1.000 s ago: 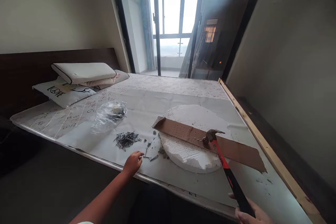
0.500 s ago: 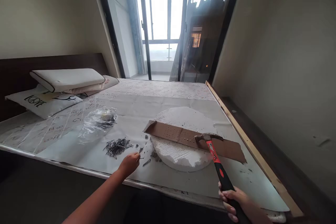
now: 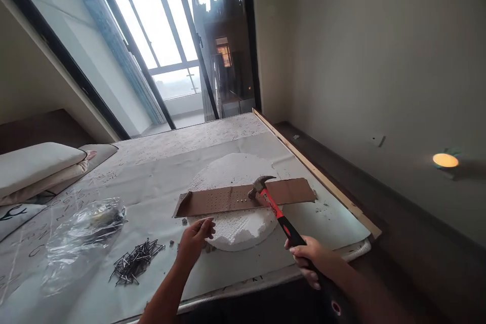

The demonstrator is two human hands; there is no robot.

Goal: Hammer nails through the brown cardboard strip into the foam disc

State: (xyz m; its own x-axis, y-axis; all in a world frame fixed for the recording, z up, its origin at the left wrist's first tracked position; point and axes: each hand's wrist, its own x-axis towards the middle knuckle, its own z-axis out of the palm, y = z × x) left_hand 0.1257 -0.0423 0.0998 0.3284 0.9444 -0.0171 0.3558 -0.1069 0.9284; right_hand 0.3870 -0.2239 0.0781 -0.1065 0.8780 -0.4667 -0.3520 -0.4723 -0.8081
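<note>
My right hand point(image 3: 310, 258) is closed round the black grip of a red-and-black claw hammer point(image 3: 274, 208), whose head rests on a brown strip of board point(image 3: 243, 196) dotted with small holes. The strip lies across a round white foam slab point(image 3: 237, 197). My left hand point(image 3: 195, 239) hovers at the slab's near left edge, fingers pinched together; whether a nail is in them I cannot make out. A pile of dark nails point(image 3: 134, 262) lies to the left of that hand.
All this sits on a bed covered by a pale sheet point(image 3: 159, 182). A crumpled clear plastic bag point(image 3: 85, 223) lies left of the nails, pillows point(image 3: 36, 167) at far left. A wooden rail point(image 3: 315, 172) runs along the bed's right edge. Glass doors stand behind.
The view has swung to the right. My left hand moved from the loose nails to the foam slab's edge. The hammer head shifted left along the strip.
</note>
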